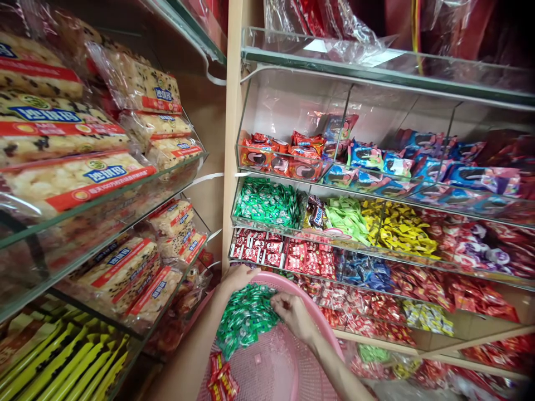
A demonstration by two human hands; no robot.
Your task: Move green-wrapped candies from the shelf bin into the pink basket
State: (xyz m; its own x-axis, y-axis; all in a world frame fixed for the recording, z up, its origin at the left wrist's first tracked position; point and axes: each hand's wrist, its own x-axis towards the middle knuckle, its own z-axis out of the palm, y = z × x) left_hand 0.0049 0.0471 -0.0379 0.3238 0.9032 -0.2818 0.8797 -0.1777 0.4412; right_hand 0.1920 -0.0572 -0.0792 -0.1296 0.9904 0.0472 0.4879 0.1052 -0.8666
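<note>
A pink plastic basket (309, 289) stands low in front of me, with a heap of green-wrapped candies (246, 320) against its far left side. Several red-and-yellow wrapped candies (221, 379) lie nearer to me in the same basket. At its far rim, my left hand (239, 278) is closed over the edge, its fingertips partly hidden. My right hand (290, 312) is inside the basket at the right side of the green heap. Its fingers are curled together, and whatever they may hold is hidden.
Ahead, clear-fronted shelf bins hold green candies (267, 203), yellow candies (397, 228), red wafer packs (257, 248) and blue snack packs (422, 161). Glass shelves on the left carry packaged puffed-grain bars (75, 172). A wooden post (234, 111) stands between the two shelf units.
</note>
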